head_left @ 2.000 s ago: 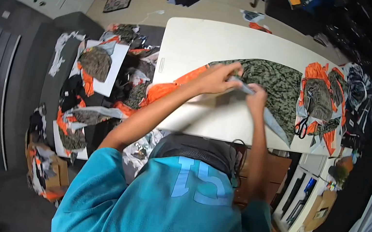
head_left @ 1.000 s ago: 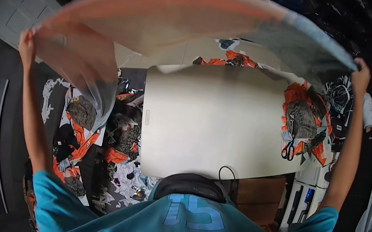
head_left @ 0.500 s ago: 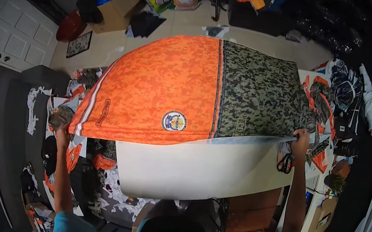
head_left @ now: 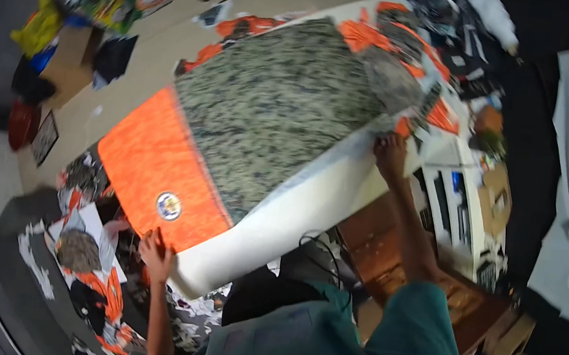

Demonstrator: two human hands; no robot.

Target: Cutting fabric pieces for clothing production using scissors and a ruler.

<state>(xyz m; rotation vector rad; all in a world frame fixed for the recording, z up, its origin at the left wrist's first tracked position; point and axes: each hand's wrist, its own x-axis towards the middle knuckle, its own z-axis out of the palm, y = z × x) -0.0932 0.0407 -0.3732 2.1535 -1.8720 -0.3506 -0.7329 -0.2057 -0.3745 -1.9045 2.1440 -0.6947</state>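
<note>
A large printed cloth, part orange and part dark green camouflage (head_left: 273, 108), lies across the white table (head_left: 218, 260). A round emblem (head_left: 168, 206) shows on its orange part. At the orange near-left corner my left hand (head_left: 157, 255) rests on the cloth's edge, fingers apart. My right hand (head_left: 390, 155) is closed at the right end of the near edge, where a strip of pale underside shows. Its fingertips are blurred.
Crumpled orange and camouflage scraps (head_left: 405, 43) lie at the table's far right. More scraps (head_left: 80, 252) are heaped to the left. A cardboard box (head_left: 72, 63) stands on the floor at far left, and a brown wooden piece (head_left: 384, 235) is below the right arm.
The view has turned, and the billowing cloth has come down onto the table. It has shifted leftward, with less orange on top. My left hand's fingers have spread; my right stays at the near edge.
</note>
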